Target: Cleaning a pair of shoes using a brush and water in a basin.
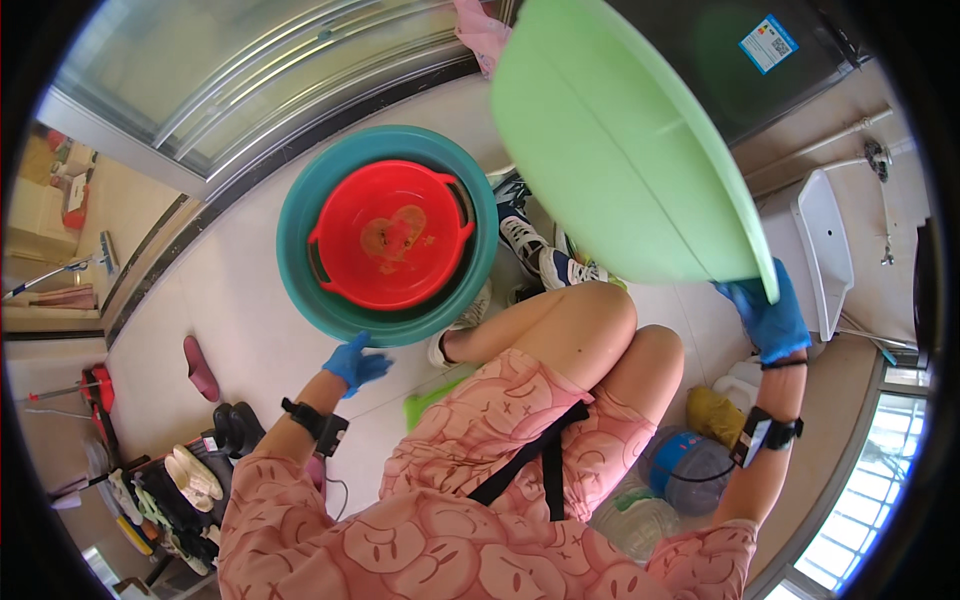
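Observation:
My right hand [772, 310], in a blue glove, grips the edge of a large light-green basin [610, 140], which is tilted up on its side at the upper right. On the floor in front of me is a teal basin [300, 240], with a smaller red basin [425, 195] inside it. The red basin has two side handles and a brownish heart-shaped patch on its bottom. My left hand [357, 364], also blue-gloved, is at the teal basin's near rim with its fingers spread; whether it touches the rim is unclear.
Sneakers [523, 240] stand between the teal and green basins. Left are a pink slipper [200, 370] and a rack of shoes [190, 480]. Right are a large clear plastic bottle [690, 470] and a white washbasin [825, 250]. A dark appliance [690, 70] stands behind the green basin.

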{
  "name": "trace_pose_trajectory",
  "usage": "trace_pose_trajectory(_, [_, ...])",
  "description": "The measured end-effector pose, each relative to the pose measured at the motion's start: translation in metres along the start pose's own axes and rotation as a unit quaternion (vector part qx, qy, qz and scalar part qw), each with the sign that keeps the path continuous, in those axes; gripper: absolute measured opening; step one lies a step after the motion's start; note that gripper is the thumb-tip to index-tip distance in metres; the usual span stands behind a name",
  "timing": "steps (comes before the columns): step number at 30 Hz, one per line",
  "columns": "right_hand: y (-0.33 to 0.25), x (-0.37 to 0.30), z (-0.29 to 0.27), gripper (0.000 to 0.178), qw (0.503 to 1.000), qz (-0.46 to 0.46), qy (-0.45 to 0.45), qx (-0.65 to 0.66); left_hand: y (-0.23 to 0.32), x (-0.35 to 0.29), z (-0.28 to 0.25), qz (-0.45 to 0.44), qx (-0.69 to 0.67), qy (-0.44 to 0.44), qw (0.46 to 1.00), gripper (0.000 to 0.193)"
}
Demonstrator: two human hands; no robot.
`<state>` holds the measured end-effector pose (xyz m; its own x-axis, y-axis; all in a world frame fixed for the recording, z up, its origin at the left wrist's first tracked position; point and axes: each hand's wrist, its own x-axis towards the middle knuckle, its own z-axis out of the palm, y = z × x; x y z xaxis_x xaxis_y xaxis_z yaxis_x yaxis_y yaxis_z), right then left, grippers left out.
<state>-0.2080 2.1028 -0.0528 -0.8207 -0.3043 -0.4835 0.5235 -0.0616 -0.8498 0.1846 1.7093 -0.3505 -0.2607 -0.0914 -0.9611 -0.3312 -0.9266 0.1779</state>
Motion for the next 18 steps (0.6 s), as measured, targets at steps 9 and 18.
trace_pose_trajectory(9, [-0.023, -0.082, -0.084, 0.03, 0.993, -0.014, 0.115, 0.014, 0.056, 0.059, 0.116, 0.118, 0.03, -0.062, 0.991, 0.041])
trace_pose_trajectory(18, [-0.005, -0.155, -0.153, 0.034, 0.966, -0.029, 0.233, 0.108, 0.145, 0.156, 0.17, 0.297, 0.226, -0.231, 0.899, 0.029])
